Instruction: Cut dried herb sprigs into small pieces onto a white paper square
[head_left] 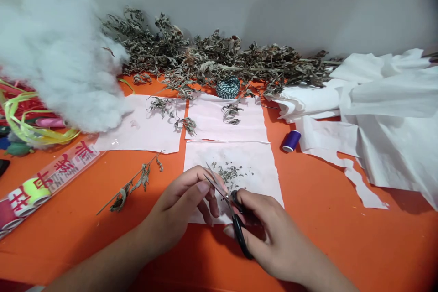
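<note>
Black-handled scissors (236,221) are gripped in my right hand (273,232), their blades slightly apart and pointing up and left. My left hand (185,205) is beside the blades, thumb and forefinger pinched together; whatever lies between them is too small or hidden to make out. Beneath both hands is a white cloth square (263,169), partly covered by them. Small chopped dried leaf bits (231,174) are scattered on this cloth just beyond the scissors. A dried leafy sprig (137,180) lies on the orange table to the left of my left hand.
Dried branches (219,57) line the wall, with a ball of twine (227,87) before them. White stuffing (68,59), ribbons (20,114) and packaged thread spools (37,191) lie left. A purple thread spool (291,141) and white fabric (386,132) lie right on the orange table (325,228).
</note>
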Tool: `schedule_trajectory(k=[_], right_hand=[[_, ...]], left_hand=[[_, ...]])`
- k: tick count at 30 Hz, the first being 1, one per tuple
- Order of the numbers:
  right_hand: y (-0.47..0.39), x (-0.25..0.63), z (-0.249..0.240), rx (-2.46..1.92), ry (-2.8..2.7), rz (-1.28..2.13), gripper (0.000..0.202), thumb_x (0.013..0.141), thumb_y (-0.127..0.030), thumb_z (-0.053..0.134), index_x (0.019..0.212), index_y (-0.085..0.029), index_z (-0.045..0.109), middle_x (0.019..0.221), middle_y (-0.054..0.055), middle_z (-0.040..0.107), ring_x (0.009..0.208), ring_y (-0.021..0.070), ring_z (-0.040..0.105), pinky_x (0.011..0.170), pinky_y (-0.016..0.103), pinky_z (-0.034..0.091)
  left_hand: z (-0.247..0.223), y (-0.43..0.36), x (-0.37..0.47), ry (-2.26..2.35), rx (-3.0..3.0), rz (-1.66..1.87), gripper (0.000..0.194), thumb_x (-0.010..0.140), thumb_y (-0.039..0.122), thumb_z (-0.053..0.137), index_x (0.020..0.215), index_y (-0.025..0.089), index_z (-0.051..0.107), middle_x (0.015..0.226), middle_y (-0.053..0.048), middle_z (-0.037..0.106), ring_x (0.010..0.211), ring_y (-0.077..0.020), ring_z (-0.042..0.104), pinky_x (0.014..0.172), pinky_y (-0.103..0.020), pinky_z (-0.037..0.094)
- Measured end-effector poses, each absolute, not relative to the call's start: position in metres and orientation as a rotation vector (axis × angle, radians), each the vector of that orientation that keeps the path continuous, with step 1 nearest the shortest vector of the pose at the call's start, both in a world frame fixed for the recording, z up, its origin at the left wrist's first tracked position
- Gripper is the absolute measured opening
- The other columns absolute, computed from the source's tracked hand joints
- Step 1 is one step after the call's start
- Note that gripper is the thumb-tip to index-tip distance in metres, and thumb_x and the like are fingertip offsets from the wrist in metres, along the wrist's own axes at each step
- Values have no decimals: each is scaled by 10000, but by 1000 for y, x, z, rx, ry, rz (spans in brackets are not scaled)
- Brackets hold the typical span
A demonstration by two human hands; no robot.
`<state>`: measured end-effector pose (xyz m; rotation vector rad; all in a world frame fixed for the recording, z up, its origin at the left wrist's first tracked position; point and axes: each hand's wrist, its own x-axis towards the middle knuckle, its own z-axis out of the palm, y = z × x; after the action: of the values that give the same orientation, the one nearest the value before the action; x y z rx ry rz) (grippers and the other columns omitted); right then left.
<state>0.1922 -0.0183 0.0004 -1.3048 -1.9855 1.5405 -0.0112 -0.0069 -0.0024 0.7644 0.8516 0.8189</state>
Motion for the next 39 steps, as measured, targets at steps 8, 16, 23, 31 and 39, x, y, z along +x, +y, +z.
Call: schedule_trajectory(k=[8, 16, 23, 31, 39], right_hand=[[-19, 196, -1, -1322, -2043, 1516, 215, 772, -63, 521, 742, -226, 384, 669, -56, 459, 587, 113, 388, 551, 238, 312], [-17, 195, -1, -1333, -2012, 1559, 163, 812, -103, 514, 752, -223, 422, 680, -53, 474, 601, 117, 414, 557, 245, 328], [-18, 195, 0, -1321, -2049, 1500, 231, 775, -93, 547, 754, -232, 364, 677, -66, 433, 590, 108, 363, 540, 229, 313], [-17, 199, -2, -1353, -2138, 1434, 211, 788, -96, 531, 760, -230, 372, 681, -55, 454, 600, 120, 392, 552, 244, 302], [-18, 199, -5, -1338, -2122, 1431, 197, 826, -134, 528, 750, -228, 372, 671, -57, 457, 589, 116, 390, 547, 241, 298]], left_hand=[[1, -5, -11, 911, 792, 758, 293, 942, 411, 519, 957, 154, 659, 679, -11, 623, 595, -129, 598, 584, -232, 487], [-2, -5, -12, 902, 730, 755, 279, 932, 397, 525, 951, 147, 647, 643, -29, 667, 592, -159, 625, 592, -261, 491], [1, -4, -11, 909, 732, 738, 285, 918, 414, 541, 915, 151, 650, 668, -43, 698, 587, -160, 648, 586, -259, 505], [1, -4, -10, 909, 690, 700, 313, 900, 462, 566, 932, 161, 648, 670, -49, 721, 582, -144, 648, 576, -230, 500], [-2, -4, -12, 929, 727, 717, 275, 942, 395, 502, 963, 159, 641, 633, -38, 728, 573, -147, 662, 574, -227, 506]])
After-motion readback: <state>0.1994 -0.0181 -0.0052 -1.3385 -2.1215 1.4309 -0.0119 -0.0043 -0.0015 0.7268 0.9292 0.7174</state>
